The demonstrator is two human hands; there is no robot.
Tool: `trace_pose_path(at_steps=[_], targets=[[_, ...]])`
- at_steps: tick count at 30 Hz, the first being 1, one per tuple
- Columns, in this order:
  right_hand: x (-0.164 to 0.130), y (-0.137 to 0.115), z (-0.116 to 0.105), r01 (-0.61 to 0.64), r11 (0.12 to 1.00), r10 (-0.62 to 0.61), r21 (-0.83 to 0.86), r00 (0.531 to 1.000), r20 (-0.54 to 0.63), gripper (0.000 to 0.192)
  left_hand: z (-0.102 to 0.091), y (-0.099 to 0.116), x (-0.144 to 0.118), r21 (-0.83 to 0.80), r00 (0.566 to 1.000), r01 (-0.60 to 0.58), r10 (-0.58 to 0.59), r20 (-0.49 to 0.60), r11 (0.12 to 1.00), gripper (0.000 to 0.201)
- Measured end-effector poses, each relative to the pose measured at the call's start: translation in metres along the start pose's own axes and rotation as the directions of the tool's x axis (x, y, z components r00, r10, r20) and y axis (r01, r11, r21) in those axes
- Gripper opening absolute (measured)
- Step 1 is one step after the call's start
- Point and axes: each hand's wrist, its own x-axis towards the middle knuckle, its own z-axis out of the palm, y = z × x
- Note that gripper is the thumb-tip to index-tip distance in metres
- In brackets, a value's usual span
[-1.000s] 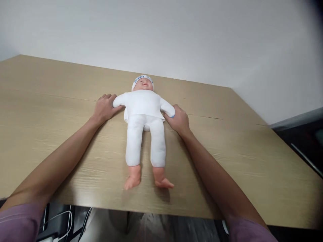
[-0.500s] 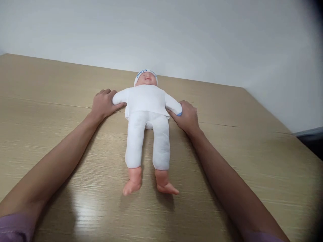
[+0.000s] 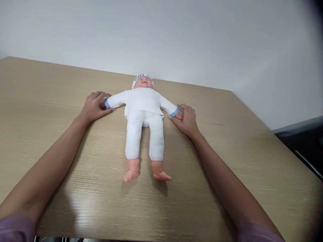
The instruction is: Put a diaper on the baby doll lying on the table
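Head view: my left hand (image 3: 92,107) and right hand (image 3: 187,120) curve about the arm ends of a white-clad doll (image 3: 143,100), thumbs nearer me (whether they grip, I cannot tell); it lies face-up between them on the bench (image 3: 113,201).

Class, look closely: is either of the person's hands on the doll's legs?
No, the left hand and right hand are both by the doll's blue cuffs, away from its white-clad legs.
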Motion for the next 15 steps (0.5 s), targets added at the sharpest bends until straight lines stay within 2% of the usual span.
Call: trace_pose_path(at_steps=[3, 6, 12, 15], targets=[[-0.011, 0.023, -0.004, 0.026, 1.0, -0.026, 0.01, 0.999, 0.037, 0.063, -0.012, -0.021, -0.013, -0.041, 1.0, 0.013, -0.012, 0.018, 0.999, 0.067], [-0.014, 0.033, -0.001, 0.019, 0.999, -0.02, 0.027, 0.999, 0.046, 0.06, -0.012, -0.028, -0.015, -0.066, 0.999, 0.019, -0.016, 0.043, 0.998, 0.064], [-0.009, 0.02, 0.002, -0.054, 0.999, 0.055, -0.006, 0.996, 0.077, 0.065, -0.011, -0.021, -0.012, -0.067, 0.999, 0.013, -0.011, 0.037, 0.998, 0.062], [-0.014, 0.007, 0.0, -0.137, 0.989, 0.14, -0.046, 0.987, 0.077, 0.073, -0.011, -0.018, -0.015, -0.068, 0.999, 0.023, -0.02, 0.049, 0.997, 0.065]])
